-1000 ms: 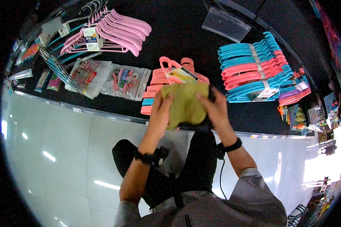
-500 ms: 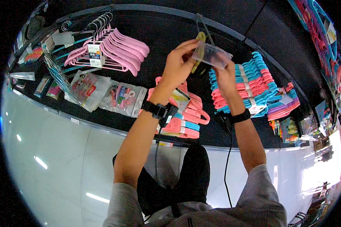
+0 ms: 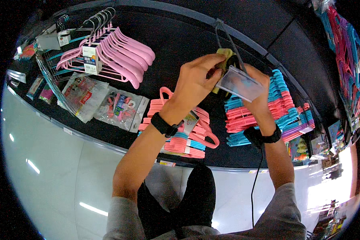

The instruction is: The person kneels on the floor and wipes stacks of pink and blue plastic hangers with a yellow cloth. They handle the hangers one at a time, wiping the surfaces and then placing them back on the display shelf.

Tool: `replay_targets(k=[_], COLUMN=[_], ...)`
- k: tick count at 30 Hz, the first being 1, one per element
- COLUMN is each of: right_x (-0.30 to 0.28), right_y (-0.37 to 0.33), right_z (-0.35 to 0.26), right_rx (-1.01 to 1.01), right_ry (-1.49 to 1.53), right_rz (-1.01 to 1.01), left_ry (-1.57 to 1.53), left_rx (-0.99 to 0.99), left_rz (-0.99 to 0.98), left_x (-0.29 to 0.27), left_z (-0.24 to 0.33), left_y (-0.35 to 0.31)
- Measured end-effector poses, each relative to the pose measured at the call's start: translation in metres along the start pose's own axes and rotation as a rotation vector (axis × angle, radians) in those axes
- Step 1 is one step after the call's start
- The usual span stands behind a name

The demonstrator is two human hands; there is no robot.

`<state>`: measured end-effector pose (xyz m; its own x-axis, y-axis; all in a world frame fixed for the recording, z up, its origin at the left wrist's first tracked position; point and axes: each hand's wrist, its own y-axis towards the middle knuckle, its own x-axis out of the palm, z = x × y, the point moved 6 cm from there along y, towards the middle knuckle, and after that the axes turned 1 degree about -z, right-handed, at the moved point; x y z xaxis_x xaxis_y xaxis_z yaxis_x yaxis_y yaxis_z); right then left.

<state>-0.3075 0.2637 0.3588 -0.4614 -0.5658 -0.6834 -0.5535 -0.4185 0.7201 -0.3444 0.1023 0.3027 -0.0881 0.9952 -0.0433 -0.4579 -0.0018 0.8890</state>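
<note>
My left hand (image 3: 196,83) has its fingers closed on a soft-looking yellow-green item (image 3: 226,52), whose kind I cannot make out. A darker part of that item shows beneath it. The item is at a metal display hook (image 3: 233,42) that juts from the rail. At the hook's front end is a clear plastic tag holder (image 3: 240,84), tilted. My right hand (image 3: 261,93) grips this holder from behind, its fingers partly visible through the plastic. Under my left wrist lies a stack of coral and blue hangers (image 3: 202,130). Blue and coral hangers (image 3: 248,116) are piled beside my right hand.
Pink hangers (image 3: 126,60) hang at the left, above bagged goods (image 3: 124,110). A wire rack (image 3: 54,80) stands farther left. The black shelf's front edge (image 3: 96,140) curves before my legs. A cable (image 3: 255,192) dangles from my right wrist. More hangers (image 3: 342,48) hang far right.
Both hands, the tag holder and the yellow-green item appear lower and farther right, as the whole view has shifted. My right hand now reaches farther behind the holder.
</note>
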Motion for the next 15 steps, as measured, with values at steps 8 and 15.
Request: replay_targets(k=[8,15], right_x=[0.022,0.069], right_y=[0.034,0.079], right_z=[0.045,0.125], right_rx=[0.178,0.136], right_ry=[-0.115,-0.166], right_rz=[-0.015,0.004], left_ry=[0.078,0.232], left_rx=[0.05,0.14], left_rz=[-0.012,-0.058], left_x=[0.016,0.045], left_z=[-0.052,-0.13], left_y=[0.033,0.084])
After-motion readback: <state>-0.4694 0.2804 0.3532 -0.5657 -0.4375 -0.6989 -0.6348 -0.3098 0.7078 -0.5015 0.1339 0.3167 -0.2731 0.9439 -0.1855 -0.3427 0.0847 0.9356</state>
